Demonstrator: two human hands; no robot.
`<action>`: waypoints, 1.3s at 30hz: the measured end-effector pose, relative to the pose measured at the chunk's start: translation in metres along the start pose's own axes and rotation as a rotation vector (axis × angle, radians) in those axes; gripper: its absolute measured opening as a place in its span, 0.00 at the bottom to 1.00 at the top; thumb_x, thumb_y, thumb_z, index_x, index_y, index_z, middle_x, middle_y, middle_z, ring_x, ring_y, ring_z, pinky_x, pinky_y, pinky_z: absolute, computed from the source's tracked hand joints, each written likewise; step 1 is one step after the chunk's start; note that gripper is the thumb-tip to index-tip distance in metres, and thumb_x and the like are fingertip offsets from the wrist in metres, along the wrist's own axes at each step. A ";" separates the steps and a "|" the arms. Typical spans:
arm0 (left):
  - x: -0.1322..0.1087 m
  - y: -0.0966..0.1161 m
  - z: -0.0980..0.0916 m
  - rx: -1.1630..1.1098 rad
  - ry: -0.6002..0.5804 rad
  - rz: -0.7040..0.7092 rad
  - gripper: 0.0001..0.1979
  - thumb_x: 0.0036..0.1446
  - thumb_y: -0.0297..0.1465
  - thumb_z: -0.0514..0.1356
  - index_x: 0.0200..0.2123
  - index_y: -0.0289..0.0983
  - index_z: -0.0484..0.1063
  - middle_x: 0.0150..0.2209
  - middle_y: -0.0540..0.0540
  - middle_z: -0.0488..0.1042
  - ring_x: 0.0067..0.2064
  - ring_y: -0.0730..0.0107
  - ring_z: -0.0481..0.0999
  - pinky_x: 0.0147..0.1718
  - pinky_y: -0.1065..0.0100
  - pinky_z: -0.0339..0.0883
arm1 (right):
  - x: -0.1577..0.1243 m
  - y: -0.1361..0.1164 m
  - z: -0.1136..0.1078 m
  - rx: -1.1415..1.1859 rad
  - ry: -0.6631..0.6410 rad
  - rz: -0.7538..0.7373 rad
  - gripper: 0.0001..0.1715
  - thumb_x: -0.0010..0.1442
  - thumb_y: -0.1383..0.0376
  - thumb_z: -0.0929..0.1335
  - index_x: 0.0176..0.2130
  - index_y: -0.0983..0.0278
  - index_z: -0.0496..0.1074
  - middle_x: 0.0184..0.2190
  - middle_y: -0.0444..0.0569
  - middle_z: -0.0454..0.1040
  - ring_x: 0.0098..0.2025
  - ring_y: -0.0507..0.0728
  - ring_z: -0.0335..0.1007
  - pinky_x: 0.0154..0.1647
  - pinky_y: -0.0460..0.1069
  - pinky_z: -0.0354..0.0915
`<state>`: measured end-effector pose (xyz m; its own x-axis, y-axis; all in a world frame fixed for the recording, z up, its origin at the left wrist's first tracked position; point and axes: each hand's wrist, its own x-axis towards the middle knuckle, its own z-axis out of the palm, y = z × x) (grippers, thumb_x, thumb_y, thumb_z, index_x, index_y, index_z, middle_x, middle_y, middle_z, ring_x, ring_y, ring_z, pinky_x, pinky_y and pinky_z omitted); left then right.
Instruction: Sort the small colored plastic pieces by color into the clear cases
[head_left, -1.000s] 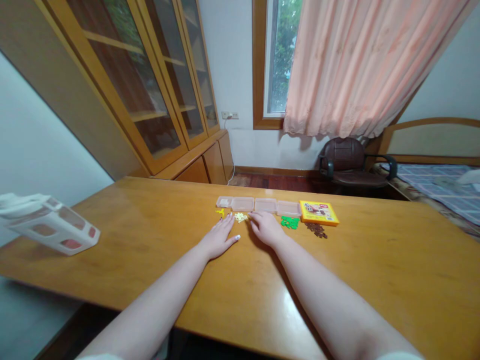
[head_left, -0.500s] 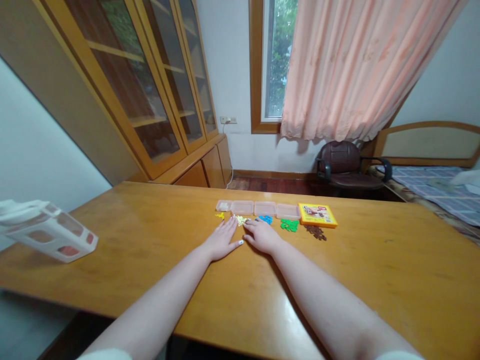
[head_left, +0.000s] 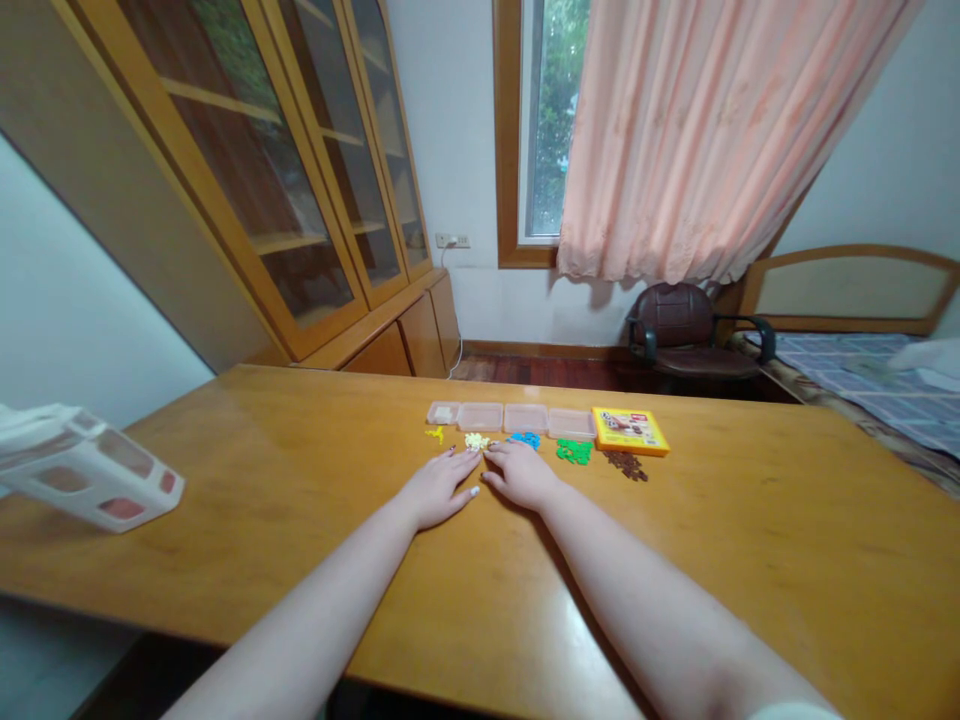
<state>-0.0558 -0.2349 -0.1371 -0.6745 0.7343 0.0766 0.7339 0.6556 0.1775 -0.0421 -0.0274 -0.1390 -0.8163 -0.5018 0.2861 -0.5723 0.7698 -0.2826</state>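
Note:
My left hand (head_left: 437, 488) lies flat on the table (head_left: 300, 480), fingers stretched out, fingertips at the near edge of a small pile of cream-coloured pieces (head_left: 476, 441). From the right, my right hand (head_left: 521, 474) rests with its fingers extended toward the same pile and holds nothing that shows. Just beyond it are blue pieces (head_left: 526, 439), partly covered by the hand. A few yellow pieces (head_left: 436, 434) lie past my left fingertips. Green pieces (head_left: 574, 452) and brown pieces (head_left: 626, 465) form separate piles to the right.
Behind the piles stand several shallow clear trays (head_left: 481, 417) in a row. A yellow picture box (head_left: 631, 431) ends the row at the right. A white plastic holder (head_left: 97, 470) stands at the table's left. Beyond are a glass-door cabinet (head_left: 300, 200) and a brown armchair (head_left: 682, 325).
My left hand has drawn back slightly toward me from beside the cream pile, uncovering more of it. My right hand stays nearly in place. The whole view has shifted a little.

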 end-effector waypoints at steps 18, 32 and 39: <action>-0.001 -0.006 0.004 -0.010 0.032 -0.029 0.30 0.64 0.47 0.47 0.65 0.40 0.55 0.65 0.42 0.57 0.65 0.60 0.57 0.64 0.51 0.47 | 0.000 0.004 0.001 0.003 -0.017 0.076 0.25 0.62 0.56 0.66 0.54 0.66 0.69 0.56 0.58 0.69 0.61 0.62 0.59 0.62 0.57 0.51; 0.027 -0.046 -0.011 0.159 0.296 -0.349 0.26 0.63 0.38 0.48 0.62 0.36 0.59 0.66 0.39 0.55 0.66 0.54 0.53 0.64 0.47 0.43 | 0.000 0.004 0.001 -0.014 0.165 0.062 0.12 0.65 0.64 0.63 0.41 0.65 0.74 0.44 0.54 0.76 0.49 0.58 0.68 0.54 0.53 0.56; 0.048 -0.073 -0.022 0.162 0.093 -0.333 0.29 0.59 0.29 0.47 0.64 0.43 0.55 0.66 0.44 0.55 0.67 0.56 0.52 0.63 0.42 0.38 | -0.001 0.005 0.004 -0.049 0.180 0.074 0.15 0.66 0.64 0.61 0.38 0.66 0.75 0.42 0.54 0.76 0.48 0.57 0.68 0.52 0.52 0.56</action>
<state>-0.1437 -0.2519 -0.1244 -0.8772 0.4618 0.1313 0.4712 0.8805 0.0514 -0.0445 -0.0251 -0.1447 -0.8261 -0.3681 0.4267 -0.5035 0.8222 -0.2655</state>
